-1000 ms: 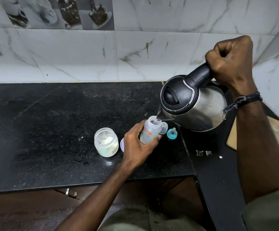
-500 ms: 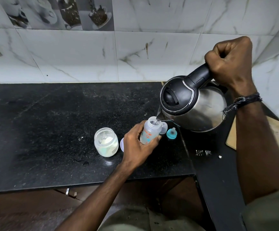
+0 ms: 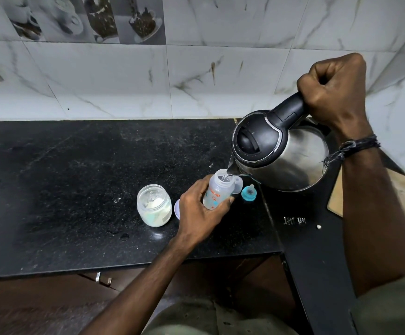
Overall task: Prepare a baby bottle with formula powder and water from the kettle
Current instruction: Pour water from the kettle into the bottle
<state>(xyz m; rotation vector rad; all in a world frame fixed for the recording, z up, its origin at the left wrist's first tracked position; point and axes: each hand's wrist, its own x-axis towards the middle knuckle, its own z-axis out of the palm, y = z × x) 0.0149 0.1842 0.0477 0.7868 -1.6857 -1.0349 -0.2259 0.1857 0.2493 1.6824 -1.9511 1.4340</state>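
My left hand [image 3: 200, 209] grips a clear baby bottle [image 3: 217, 193] with orange print, standing open on the black counter [image 3: 75, 177]. My right hand [image 3: 333, 93] is closed around the black handle of a steel kettle [image 3: 281, 153], tilted left with its spout over the bottle's mouth. A thin stream of water runs from the spout into the bottle. An open glass jar [image 3: 154, 205] with white formula powder stands to the left of my left hand. The teal teat ring [image 3: 249, 193] and a clear cap [image 3: 237, 184] lie just right of the bottle.
A pale lid [image 3: 176, 209] lies between the jar and my left hand, mostly hidden. The counter meets a marble-tiled wall at the back. A black side surface [image 3: 317, 238] with small bits on it runs along the right, with a wooden board [image 3: 404, 194] behind my right forearm.
Hardly anything has moved. The kettle stays tilted over the bottle and water keeps running in.
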